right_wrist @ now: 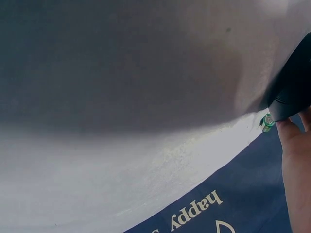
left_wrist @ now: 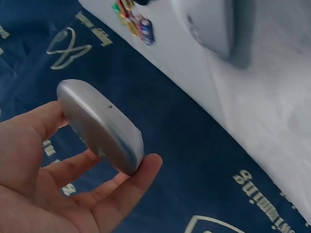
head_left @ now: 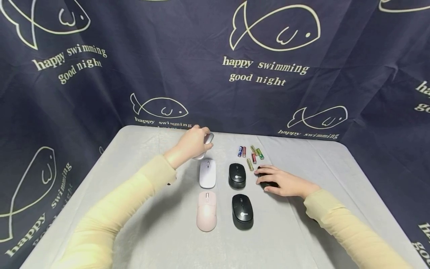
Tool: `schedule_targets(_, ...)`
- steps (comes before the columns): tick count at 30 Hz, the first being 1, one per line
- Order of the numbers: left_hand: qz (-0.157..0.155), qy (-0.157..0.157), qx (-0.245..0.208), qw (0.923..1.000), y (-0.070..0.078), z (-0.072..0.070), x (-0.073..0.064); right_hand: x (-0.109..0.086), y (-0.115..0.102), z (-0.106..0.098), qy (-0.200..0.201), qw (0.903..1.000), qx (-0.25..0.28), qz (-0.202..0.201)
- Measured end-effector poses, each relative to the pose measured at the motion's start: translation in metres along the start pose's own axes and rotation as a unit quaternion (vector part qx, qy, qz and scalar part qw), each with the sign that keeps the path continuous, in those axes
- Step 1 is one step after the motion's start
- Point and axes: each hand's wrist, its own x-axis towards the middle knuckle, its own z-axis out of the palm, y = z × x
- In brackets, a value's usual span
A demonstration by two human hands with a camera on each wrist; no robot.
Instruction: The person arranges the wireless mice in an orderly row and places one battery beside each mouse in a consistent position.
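My left hand [head_left: 192, 144] grips a silver-grey computer mouse [left_wrist: 99, 124] by its edges, thumb on one side and fingertips on the other. The mouse is tilted on its side above the far edge of the table. Just in front lies a white mouse [head_left: 207, 175], with a pink mouse [head_left: 206, 213] nearer. My right hand [head_left: 283, 181] holds a black mouse [right_wrist: 294, 92] from above, fingers over one side and thumb on the other; the hand covers much of it. To its left are two more black mice, one farther [head_left: 237, 175] and one nearer [head_left: 242, 211].
Several small batteries lie behind the black mice, among them a blue one [head_left: 240, 151], a red one [head_left: 254, 158] and a green one [head_left: 260, 154]. The table [head_left: 168, 231] has a pale cloth. A dark blue fish-print curtain [head_left: 201, 56] hangs behind and at both sides.
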Motion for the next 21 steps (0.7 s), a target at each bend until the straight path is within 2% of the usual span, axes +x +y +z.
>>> schedule_targets(6, 0.009, -0.008, -0.002, 0.9999, 0.027, 0.001, -0.012, 0.001, 0.0, -0.004, -0.012, 0.9999, 0.001, 0.0)
schedule_targets(12, 0.01, -0.027, -0.018, 0.9994, 0.057, -0.001, -0.025, 0.005, 0.004, -0.009, -0.021, 0.9996, 0.001, -0.017)
schedule_targets(21, 0.035, -0.041, -0.03, 0.9981, 0.099, 0.004, -0.04, 0.003, 0.008, -0.014, -0.034, 0.9984, -0.001, -0.044)
